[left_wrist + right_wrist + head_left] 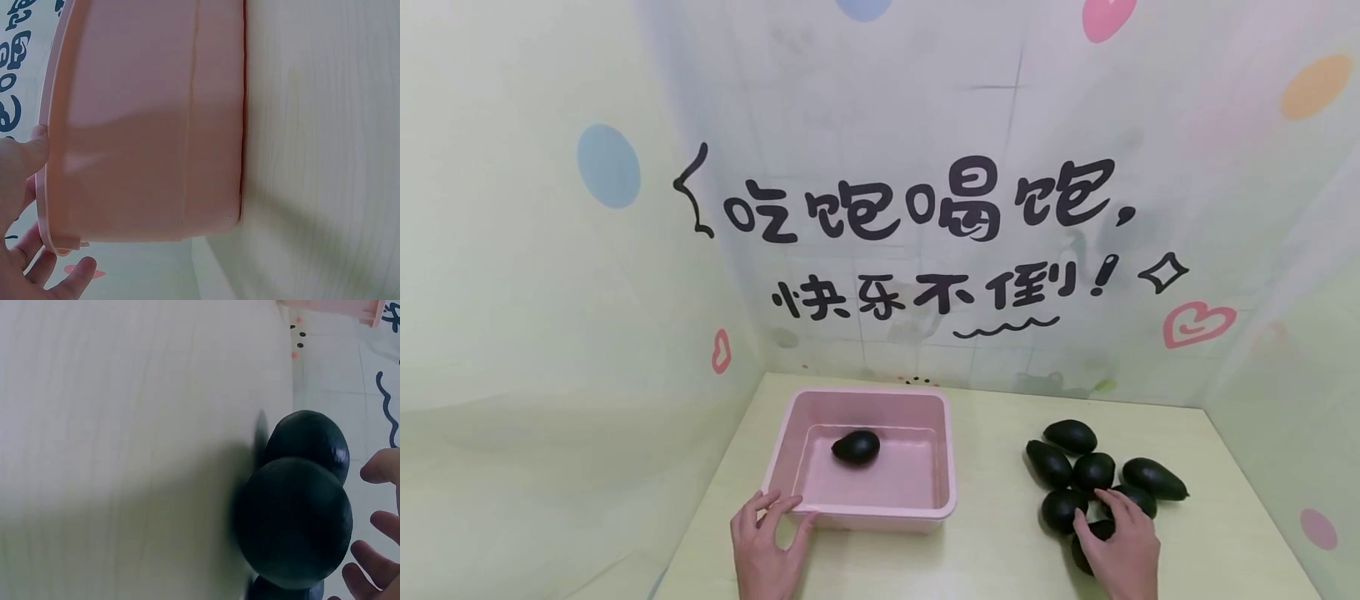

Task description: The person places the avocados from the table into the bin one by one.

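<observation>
A pink plastic bin (880, 521) holds one dark avocado (856, 448). My left hand (767, 542) rests at its front left corner; the left wrist view shows the thumb of the left hand (15, 187) touching the rim of the bin (144, 137), with the other fingers loosely spread around the corner. To the right lies a group of several dark avocados (1094, 472). Over the nearest avocado (1079, 557) my right hand (1127, 546) hovers with fingers apart. In the right wrist view, a gap separates the right hand (381, 531) from a large dark avocado (294, 522).
Bin and avocados stand on a pale wood-grain table (992, 500). Behind it hangs a light backdrop (910, 108) with black lettering and coloured shapes, which also runs along both sides. The table surface extends between the bin and the avocado group.
</observation>
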Demonstrator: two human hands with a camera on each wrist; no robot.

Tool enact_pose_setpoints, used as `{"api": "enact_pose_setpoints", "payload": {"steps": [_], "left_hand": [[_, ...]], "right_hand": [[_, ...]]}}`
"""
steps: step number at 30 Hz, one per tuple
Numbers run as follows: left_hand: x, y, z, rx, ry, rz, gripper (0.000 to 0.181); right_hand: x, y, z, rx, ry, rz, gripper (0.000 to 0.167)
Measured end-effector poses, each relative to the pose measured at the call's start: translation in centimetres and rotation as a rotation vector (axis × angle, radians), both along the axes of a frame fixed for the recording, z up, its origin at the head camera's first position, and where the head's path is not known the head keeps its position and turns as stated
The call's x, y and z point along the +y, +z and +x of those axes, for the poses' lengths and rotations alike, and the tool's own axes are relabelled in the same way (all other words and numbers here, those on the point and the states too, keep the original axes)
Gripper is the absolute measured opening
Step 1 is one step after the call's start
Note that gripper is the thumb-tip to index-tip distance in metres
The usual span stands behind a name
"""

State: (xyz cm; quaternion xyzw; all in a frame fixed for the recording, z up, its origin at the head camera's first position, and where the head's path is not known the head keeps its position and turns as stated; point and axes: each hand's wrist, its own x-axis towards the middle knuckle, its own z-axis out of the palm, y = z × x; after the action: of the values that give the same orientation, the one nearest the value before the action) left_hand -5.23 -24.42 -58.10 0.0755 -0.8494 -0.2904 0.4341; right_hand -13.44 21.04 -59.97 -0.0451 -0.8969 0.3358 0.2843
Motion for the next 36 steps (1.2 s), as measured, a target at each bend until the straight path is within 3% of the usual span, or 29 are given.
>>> {"api": "enact_pose_setpoints", "payload": {"steps": [7,24,31,36], "left_hand": [[0.1,0.0,0.0,-0.005,0.001,0.006,0.035],[0.2,0.2,0.1,-0.003,0.003,0.005,0.035],[0.1,0.0,0.0,0.000,0.004,0.004,0.035],[0.0,-0.1,0.1,-0.010,0.007,-0.001,0.036]], "right_hand": [[1.1,-0.4,0.2,-0.148,-0.034,-0.064,0.051],[1.6,-1.2,0.8,-0.287,-0.056,-0.121,0.060],[1.4,-1.8,1.3,-0.393,-0.012,-0.097,0.067],[1.7,-1.8,1.4,-0.525,0.035,-0.060,0.081]]}}
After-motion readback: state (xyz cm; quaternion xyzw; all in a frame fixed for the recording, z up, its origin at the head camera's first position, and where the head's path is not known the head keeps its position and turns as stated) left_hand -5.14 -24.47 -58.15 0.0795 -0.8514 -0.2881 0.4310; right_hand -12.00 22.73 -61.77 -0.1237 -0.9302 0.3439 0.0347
